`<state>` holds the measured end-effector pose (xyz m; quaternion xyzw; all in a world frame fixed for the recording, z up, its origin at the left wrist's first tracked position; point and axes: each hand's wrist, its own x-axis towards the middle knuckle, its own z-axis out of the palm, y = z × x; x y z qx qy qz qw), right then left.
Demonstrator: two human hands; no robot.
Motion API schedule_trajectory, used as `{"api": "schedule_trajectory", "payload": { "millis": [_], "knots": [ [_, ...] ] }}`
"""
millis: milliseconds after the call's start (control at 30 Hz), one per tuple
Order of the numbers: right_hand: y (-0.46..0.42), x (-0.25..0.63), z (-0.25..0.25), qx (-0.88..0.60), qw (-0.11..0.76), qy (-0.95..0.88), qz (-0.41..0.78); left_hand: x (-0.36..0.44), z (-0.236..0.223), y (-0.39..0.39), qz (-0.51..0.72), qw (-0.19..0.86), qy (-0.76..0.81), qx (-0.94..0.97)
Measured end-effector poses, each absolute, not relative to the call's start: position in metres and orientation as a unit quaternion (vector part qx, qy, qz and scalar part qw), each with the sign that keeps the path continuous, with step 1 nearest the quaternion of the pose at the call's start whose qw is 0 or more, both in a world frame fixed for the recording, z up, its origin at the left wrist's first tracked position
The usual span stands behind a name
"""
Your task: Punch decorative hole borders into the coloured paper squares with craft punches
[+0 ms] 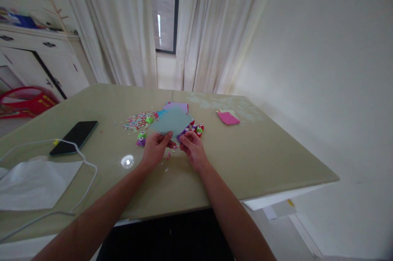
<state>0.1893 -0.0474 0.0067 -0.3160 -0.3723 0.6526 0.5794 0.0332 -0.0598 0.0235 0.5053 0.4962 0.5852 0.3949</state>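
A pale blue square card (173,121) is tilted up in front of me, its near edge pinched by my left hand (156,145) between thumb and fingers. My right hand (193,147) has its fingers closed on a small purple googly-eyed piece (180,136) at the card's lower right edge. Behind that hand sits a cluster of red, green and purple googly-eyed pieces (199,130). Left of the card are a similar green and purple pair (141,138) and a pile of colourful confetti bits (138,121). A lilac card (178,107) lies partly hidden behind the blue one.
Pink square cards (229,117) lie to the right on the table (260,158). On the left are a dark phone (75,137), a white cable (94,169) and a white sheet (37,183). A clear round object (127,161) sits near my left forearm.
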Motion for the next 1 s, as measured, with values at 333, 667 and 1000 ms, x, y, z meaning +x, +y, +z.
{"api": "schedule_trajectory", "payload": {
  "millis": [333,667,1000],
  "knots": [
    [-0.0473,0.1904,0.0056,-0.32,0.583,-0.386,0.639,0.0335,0.0254,-0.0608,0.586,0.396,0.494,0.506],
    [-0.0493,0.1902,0.0092,-0.321,0.588,-0.381,0.637,0.0321,0.0215,-0.0581,0.589,0.395,0.495,0.502],
    [-0.0499,0.1902,0.0096,-0.318,0.586,-0.379,0.642,0.0328,0.0232,-0.0597,0.591,0.397,0.49,0.502]
  ]
}}
